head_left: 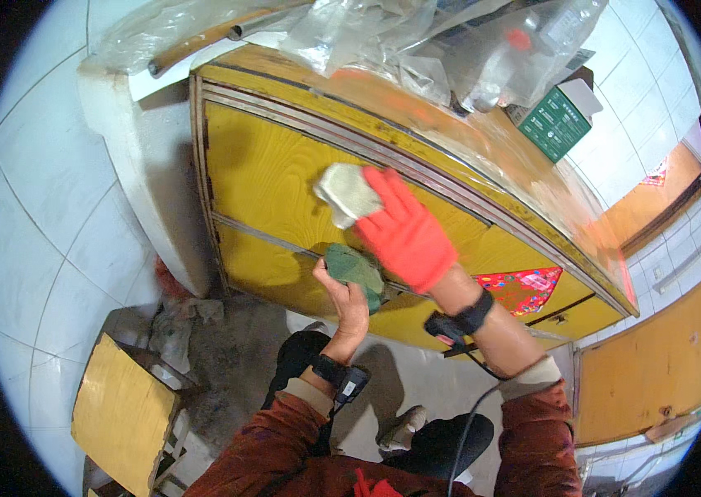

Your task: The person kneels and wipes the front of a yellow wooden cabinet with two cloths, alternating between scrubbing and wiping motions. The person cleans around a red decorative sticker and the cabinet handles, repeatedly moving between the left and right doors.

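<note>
My right hand (410,230), in a red glove, presses a folded whitish cloth (349,195) against the upper door of a yellow wood-grained cabinet (261,157). Its fingers are closed over the cloth's right side. Lower and to the left, my bare left hand (347,313) grips a rounded green cloth (354,275), thumb up along its left edge. This green cloth is in front of the seam between the upper and lower doors. Some of the left fingers are hidden behind it.
On the cabinet top lie plastic sheeting (359,41), a metal tube (272,21), a bagged clear bottle (504,66) and a green box (556,123). A red patterned paper (524,290) is stuck to the front. A wooden stool (118,414) stands lower left; a dark cable hangs by my right arm.
</note>
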Available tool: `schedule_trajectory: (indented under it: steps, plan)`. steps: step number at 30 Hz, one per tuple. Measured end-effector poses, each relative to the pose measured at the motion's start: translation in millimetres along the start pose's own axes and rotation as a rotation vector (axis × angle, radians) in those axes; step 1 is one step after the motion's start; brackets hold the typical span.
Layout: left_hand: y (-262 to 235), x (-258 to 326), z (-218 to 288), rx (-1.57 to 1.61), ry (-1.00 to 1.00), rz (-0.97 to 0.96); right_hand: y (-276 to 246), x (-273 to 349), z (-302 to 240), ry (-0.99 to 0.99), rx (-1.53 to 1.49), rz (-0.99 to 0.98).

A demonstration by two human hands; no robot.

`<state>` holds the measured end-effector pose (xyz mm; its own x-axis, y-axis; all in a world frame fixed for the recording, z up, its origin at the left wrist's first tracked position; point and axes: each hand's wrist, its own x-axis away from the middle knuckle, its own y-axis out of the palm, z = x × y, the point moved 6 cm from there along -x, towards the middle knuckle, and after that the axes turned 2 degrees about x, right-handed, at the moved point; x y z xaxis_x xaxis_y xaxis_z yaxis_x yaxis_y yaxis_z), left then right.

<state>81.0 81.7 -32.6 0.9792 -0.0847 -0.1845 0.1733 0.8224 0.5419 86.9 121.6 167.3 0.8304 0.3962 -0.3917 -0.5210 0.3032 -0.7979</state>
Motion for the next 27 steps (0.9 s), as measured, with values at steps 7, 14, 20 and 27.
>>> schedule_trajectory:
  steps: [7, 14, 20, 27]
  plan:
    - [7, -8, -57, 0.967, -0.427, -0.031, 60, -116, -41, 0.108, -0.521, 0.191]
    - [-15, -8, -10, -0.092, -0.032, -0.107, 13, -24, -2, -0.117, -0.223, 0.02]
    - [-11, -8, -3, 0.025, -0.079, -0.083, -11, 50, 19, -0.113, 0.299, -0.247]
    - [-10, -7, -17, -0.034, -0.086, -0.036, 49, -2, -15, -0.098, -0.167, -0.077]
